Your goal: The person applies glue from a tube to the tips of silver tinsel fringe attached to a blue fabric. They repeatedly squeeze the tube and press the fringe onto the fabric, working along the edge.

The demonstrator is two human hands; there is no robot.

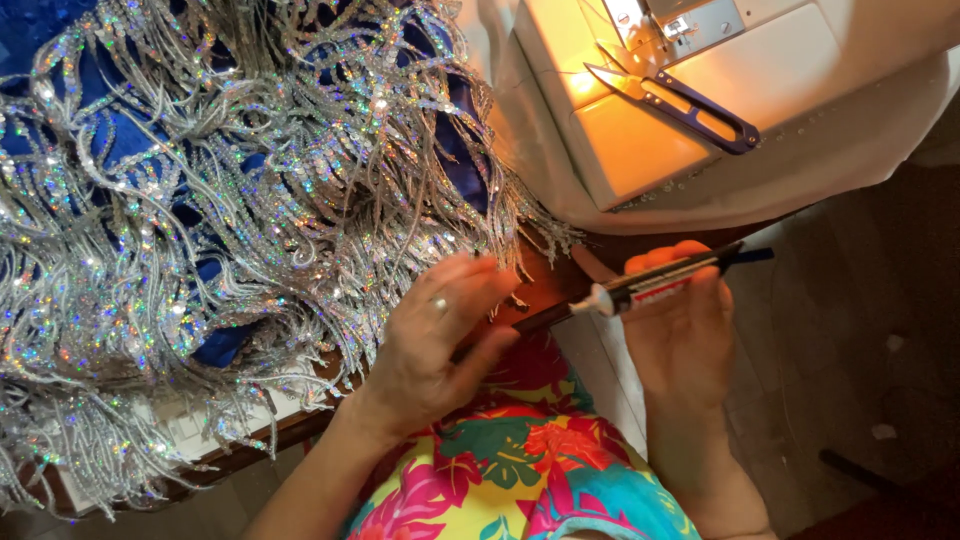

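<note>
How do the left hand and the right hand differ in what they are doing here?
The left hand is open and holds nothing, its fingers spread beside the silver sequin fringe; the right hand is closed around a black glue tube. The left hand wears a ring; none shows on the right hand. Both hover at the table edge above the flowered clothing.

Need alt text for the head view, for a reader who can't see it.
The right hand holds a black glue tube, while the open left hand rests beside silver sequin fringe on blue fabric. Thread snips lie on a sewing machine.
</note>
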